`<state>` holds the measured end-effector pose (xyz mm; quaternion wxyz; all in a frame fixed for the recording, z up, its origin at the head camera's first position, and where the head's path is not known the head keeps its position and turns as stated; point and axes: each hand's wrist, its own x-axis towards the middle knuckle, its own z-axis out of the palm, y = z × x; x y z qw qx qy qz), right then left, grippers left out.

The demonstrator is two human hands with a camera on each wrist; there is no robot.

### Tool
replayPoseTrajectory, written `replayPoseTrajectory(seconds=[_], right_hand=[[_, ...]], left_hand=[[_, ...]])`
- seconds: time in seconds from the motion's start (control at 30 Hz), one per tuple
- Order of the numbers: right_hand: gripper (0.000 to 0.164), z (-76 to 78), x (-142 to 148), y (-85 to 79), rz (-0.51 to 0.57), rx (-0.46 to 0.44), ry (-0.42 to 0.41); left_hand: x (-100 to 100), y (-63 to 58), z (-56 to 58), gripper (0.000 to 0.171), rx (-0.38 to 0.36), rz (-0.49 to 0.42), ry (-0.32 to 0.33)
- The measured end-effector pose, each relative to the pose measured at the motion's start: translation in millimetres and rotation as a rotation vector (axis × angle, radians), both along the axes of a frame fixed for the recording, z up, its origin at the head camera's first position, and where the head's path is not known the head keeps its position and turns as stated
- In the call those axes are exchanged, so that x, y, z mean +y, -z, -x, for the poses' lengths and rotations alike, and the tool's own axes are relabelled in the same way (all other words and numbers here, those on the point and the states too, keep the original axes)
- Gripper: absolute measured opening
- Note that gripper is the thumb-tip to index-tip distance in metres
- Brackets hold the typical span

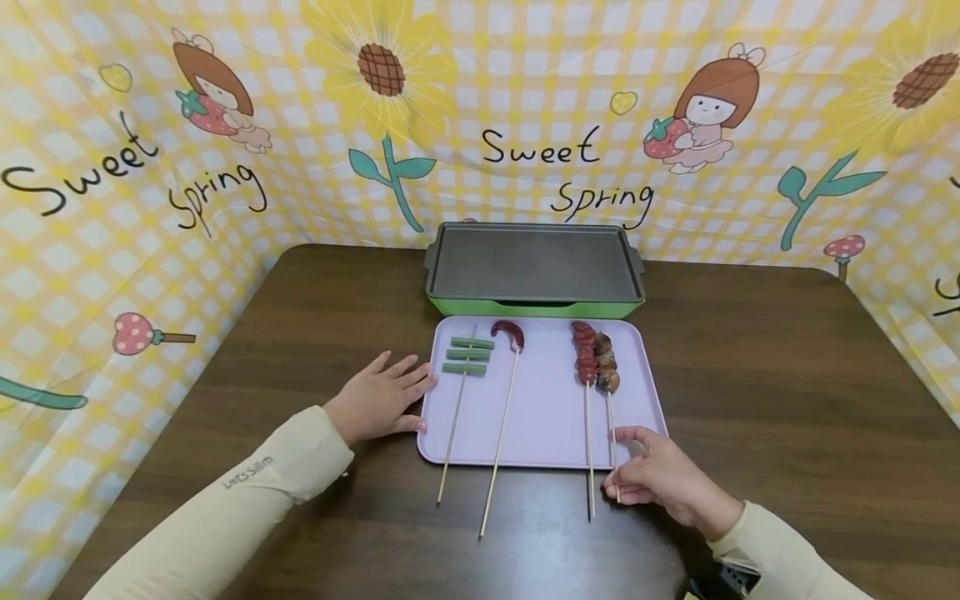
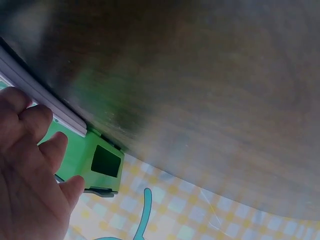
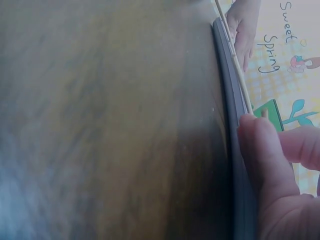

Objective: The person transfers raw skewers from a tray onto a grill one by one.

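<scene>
The right hand [image 1: 667, 477] pinches the brown skewer [image 1: 608, 381] by its near end, on the right of the purple tray [image 1: 551, 421], and the left hand [image 1: 378, 402] spreads its fingers at the left edge, holding nothing, so swinging left could bump the red skewer [image 1: 585, 354] just beside.

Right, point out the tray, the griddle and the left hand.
Tray [image 1: 546, 404]: head view, on its bare middle, between the skewers.
Griddle [image 1: 534, 265]: head view, on its dark flat top.
Left hand [image 1: 377, 402]: head view, on the back of the hand.
</scene>
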<state>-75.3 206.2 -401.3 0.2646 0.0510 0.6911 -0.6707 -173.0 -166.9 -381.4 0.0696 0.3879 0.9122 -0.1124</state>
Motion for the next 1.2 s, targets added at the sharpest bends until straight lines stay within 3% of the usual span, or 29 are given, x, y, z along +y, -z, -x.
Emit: replayPoseTrajectory(seconds=[0.5, 0.93, 1.2], right_hand=[[0.07, -2.9, -0.3, -8.4, 0.053, 0.029, 0.013], [0.073, -6.1, -0.6, -23.0, 0.021, 0.054, 0.018], [0.072, -8.8, -0.2, -20.5, 0.034, 0.055, -0.005]], left_hand=[[0.5, -2.6, -0.9, 0.067, -0.01, -0.008, -0.008], [-0.6, -1.4, 0.8, 0.068, -0.028, -0.025, -0.009], [-3.1, 1.0, 2.3, 0.068, -0.035, -0.038, -0.005]])
